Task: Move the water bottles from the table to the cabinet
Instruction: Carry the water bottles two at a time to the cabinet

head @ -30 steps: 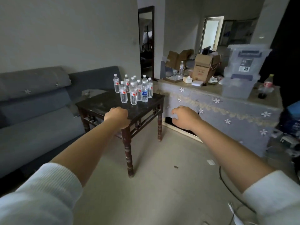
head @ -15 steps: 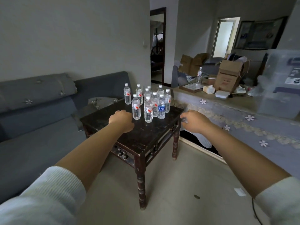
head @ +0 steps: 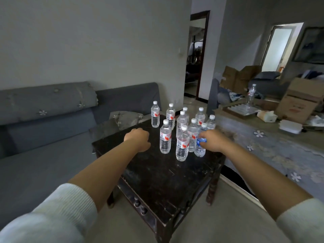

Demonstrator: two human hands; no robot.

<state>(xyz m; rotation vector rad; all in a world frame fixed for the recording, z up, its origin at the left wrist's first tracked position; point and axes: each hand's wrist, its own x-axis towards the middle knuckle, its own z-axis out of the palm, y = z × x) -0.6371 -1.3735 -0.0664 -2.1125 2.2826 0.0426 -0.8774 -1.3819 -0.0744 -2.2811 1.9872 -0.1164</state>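
My right hand [head: 213, 140] is at the blue-label bottle [head: 200, 145], fingers curling onto its side; I judge the grip only begun, and can't tell whether the thumb has closed round the far side. My left hand [head: 138, 139] hangs over the tabletop [head: 157, 172] in a loose fist, holding nothing, just beside the nearest red-label bottle [head: 165, 138].

The water bottles stand upright in a tight cluster at the far end of the dark tabletop, ten or so. The blue-label one sits at the near right of the cluster, touching or almost touching its neighbours.

Step in hand: take the first bottles. To do it well I should wrap the body low on the label, lift straight up before pulling away, so the neighbours aren't knocked over. The left could take the red-label bottle at the same time, since it stands a little apart.

Contents: all appear full of clear water, white caps on. Full ones will be heavy for their size and steady once gripped.

One more bottle [head: 251, 95] stands on the cloth-covered cabinet [head: 263, 148] to the right, near cardboard boxes [head: 298, 100].
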